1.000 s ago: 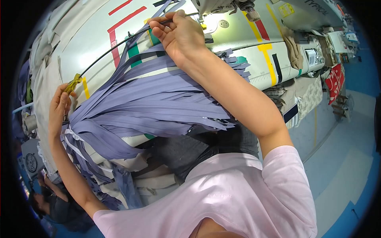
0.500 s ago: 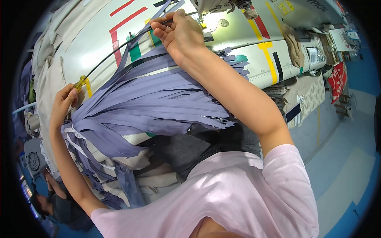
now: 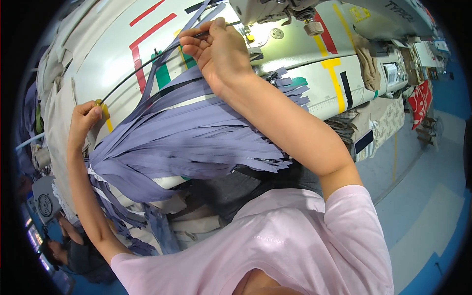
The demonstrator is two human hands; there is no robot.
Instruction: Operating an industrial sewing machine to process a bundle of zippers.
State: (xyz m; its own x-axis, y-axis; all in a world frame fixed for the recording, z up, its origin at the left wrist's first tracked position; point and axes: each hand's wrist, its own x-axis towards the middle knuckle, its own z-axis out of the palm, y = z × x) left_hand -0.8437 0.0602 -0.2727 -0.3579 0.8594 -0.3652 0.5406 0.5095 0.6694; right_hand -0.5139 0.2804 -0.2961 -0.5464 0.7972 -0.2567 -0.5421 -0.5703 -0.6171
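My left hand [image 3: 88, 119] is closed around the yellow handle [image 3: 101, 105] of a long, thin screwdriver, whose dark shaft [image 3: 138, 70] slants up to the right. Farther along, my right hand [image 3: 222, 55] holds the shaft between thumb and fingers, palm partly turned up. The shaft's far end points under the sewing machine head [image 3: 269, 10], by the metal needle plate [image 3: 259, 33]; the tip itself is hard to make out. Below both arms a big bundle of grey-purple zippers [image 3: 182, 130] lies fanned over the machine bed, tied with a white strip near its left end.
Red, green and yellow tape marks the white machine bed [image 3: 110, 54]. Beige cloth [image 3: 61, 105] is draped along the left. A brown cloth [image 3: 366, 64] and a dark phone-like rectangle [image 3: 364, 140] lie at right. Another person [image 3: 81, 253] sits at lower left.
My left hand has shifted slightly up and covers more of the yellow handle. My right hand has moved a little left and down, still on the shaft. The whole view has shifted slightly.
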